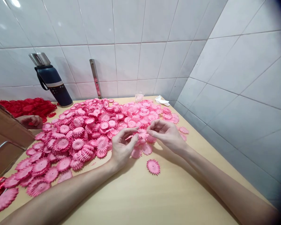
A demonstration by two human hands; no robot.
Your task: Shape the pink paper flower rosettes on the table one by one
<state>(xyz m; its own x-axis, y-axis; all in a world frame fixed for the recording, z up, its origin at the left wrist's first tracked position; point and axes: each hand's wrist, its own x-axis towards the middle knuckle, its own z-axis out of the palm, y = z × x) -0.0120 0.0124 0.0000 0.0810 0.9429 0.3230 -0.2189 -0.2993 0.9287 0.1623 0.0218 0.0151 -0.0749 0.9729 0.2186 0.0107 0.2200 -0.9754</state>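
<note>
Both my hands hover over the near edge of a big heap of pink paper flowers [91, 131] on a pale wooden table [142, 193]. My left hand [121, 147] pinches a small pink piece between thumb and forefinger. My right hand [165, 132] is curled beside it, fingertips pointing at the same pink piece; I cannot tell whether it grips it. One single pink flower [153, 166] lies alone on the table just in front of my hands.
A dark blue flask [50, 80] stands at the back left by a pile of red flowers [28, 106]. Another person's hand [31, 121] rests at the left. A cardboard box [4, 137], a small clear cup [139, 97] and white tissue [161, 100] are nearby. Tiled walls close the back and right.
</note>
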